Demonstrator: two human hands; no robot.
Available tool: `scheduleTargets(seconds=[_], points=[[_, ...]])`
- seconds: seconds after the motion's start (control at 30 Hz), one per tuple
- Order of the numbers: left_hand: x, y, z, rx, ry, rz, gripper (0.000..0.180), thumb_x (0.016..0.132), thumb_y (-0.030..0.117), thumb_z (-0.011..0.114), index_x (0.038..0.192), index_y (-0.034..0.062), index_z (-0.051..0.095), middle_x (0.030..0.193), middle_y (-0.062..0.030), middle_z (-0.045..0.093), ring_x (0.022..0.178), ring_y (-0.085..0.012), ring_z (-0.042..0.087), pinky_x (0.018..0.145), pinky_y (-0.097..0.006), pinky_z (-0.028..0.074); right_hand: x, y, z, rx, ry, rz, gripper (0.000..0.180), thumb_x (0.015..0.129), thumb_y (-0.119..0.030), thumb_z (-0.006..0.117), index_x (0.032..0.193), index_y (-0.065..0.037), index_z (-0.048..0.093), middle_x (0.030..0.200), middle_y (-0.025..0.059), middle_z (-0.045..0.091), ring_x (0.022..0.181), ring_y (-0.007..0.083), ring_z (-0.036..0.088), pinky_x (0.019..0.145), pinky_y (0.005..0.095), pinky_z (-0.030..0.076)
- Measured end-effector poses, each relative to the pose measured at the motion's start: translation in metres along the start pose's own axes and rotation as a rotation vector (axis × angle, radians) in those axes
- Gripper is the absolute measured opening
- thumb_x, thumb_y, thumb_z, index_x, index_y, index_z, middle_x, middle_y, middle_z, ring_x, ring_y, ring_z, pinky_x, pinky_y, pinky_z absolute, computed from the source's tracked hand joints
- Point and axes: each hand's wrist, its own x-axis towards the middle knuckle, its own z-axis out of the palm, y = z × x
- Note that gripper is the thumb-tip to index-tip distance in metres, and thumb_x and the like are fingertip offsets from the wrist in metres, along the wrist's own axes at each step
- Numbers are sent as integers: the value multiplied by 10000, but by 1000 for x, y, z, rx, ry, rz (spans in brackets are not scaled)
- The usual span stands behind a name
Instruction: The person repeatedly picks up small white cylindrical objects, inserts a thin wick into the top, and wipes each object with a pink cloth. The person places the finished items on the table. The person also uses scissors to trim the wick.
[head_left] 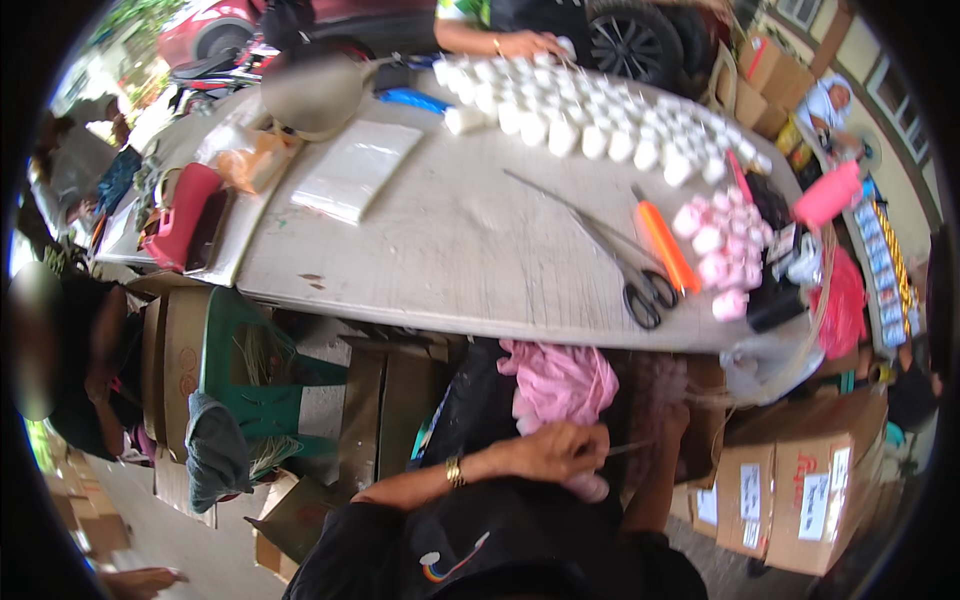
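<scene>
My left hand (562, 452) pinches a thin pale strand (628, 447), seemingly to steady it; my right hand's (674, 420) grip I cannot tell; pink cloth (568, 380) lies near, probably for reach.

A black short-sleeved top (375, 550) bearing 1 rainbow arc (456, 566) is worn with 1 gold-toned wristband (455, 472) on the left
</scene>
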Motion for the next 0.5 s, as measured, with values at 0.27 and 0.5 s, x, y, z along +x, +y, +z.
scheduleTargets(seconds=[0.27, 0.5], points=[[-9, 17, -13, -622, -246, -116, 173, 972, 182, 611, 892, 37, 562, 774, 26, 505, 724, -53, 468, 644, -223, 399, 82, -51, -141, 201, 173, 317, 151, 952, -183, 548, 897, -55, 606, 644, 10, 508, 517, 118, 440, 466, 293, 357], [-22, 97, -34, -110, -204, -116, 89, 915, 86, 565, 919, 15, 620, 681, 5, 576, 600, -72, 539, 540, -227, 407, 171, -251, -321, 958, 274, -1, 103, 948, -94, 598, 946, 9, 591, 643, -45, 330, 570, 47, 307, 496, 206, 248]])
